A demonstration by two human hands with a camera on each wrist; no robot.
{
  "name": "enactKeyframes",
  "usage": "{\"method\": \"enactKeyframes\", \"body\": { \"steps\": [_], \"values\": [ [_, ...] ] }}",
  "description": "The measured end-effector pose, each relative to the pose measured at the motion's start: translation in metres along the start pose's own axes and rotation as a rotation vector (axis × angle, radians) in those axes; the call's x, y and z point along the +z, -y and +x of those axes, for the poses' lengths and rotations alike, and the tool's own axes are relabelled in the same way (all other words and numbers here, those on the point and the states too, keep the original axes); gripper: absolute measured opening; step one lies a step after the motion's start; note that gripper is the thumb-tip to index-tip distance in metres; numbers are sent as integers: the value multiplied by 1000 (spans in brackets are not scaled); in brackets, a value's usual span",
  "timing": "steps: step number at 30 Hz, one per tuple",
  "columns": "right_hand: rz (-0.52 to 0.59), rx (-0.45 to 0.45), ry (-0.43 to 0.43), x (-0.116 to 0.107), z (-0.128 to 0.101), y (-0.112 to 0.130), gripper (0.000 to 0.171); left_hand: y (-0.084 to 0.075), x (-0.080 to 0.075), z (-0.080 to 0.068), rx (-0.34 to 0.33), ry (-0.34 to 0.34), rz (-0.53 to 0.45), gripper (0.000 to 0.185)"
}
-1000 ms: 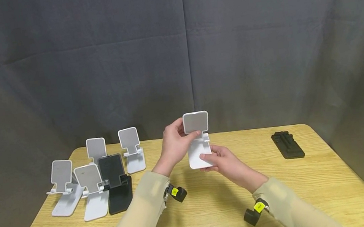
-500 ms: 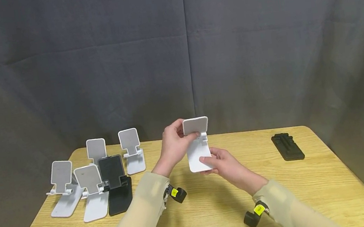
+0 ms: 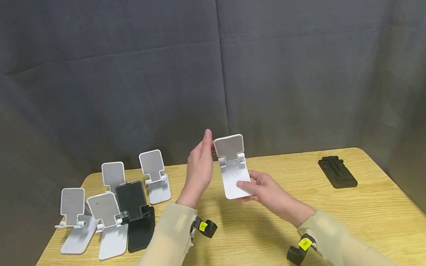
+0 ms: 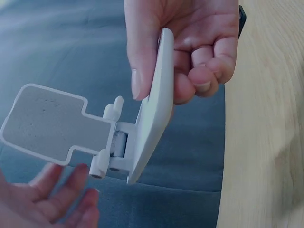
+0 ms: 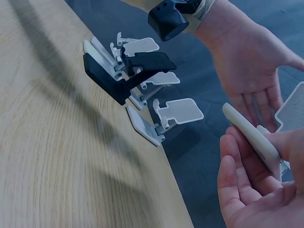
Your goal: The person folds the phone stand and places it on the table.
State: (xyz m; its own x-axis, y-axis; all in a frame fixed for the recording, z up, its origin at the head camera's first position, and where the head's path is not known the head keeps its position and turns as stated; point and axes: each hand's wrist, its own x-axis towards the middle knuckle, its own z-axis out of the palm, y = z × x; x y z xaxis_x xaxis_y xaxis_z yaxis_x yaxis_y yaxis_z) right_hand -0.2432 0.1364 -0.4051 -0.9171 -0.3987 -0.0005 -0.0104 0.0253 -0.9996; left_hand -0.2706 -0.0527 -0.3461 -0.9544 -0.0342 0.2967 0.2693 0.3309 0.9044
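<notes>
A: Nearest us, our right hand [image 3: 262, 189] pinches the white stand's [image 3: 234, 173] base, thumb in front, above the table [image 3: 252, 244].

B: At 10 o'clock of it our left hand [image 3: 199, 170] hovers, fingers straight and loose, touching nothing. We'd best hold the base firmly, tilt the plate gently.

A: At 9 o'clock, 5 stands [image 3: 125, 203].

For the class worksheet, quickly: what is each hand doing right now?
Left hand: open, fingers straight, just beside the white phone stand, holding nothing.
Right hand: grips the stand's base, thumb in front.
</notes>
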Motion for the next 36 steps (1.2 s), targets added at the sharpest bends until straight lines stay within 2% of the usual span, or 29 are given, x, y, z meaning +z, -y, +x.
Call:
{"method": "enactKeyframes", "body": {
  "steps": [3,8,18,22,26,30,33,36],
  "values": [
    [-9,2,-12,-2,-1,1,45,-2,-1,1,-75,-6,53,79],
    [-8,15,-24,-3,-1,1,44,-3,-2,0,-167,5,73,71],
    [-40,23,-64,-8,0,6,44,-4,-4,-2,-206,148,103,69],
    [-43,14,-108,-12,4,12,41,-2,1,-5,-228,216,50,70],
    [-46,15,-84,-15,4,15,41,-5,4,1,-213,209,13,85],
    [-50,10,-70,-15,3,12,41,-9,-1,12,-262,203,15,102],
    [-60,-2,-68,-13,2,10,41,-10,-4,17,-301,226,35,97],
    [-62,-12,-58,-13,2,10,41,-8,-6,18,-306,293,57,87]
  ]
}}
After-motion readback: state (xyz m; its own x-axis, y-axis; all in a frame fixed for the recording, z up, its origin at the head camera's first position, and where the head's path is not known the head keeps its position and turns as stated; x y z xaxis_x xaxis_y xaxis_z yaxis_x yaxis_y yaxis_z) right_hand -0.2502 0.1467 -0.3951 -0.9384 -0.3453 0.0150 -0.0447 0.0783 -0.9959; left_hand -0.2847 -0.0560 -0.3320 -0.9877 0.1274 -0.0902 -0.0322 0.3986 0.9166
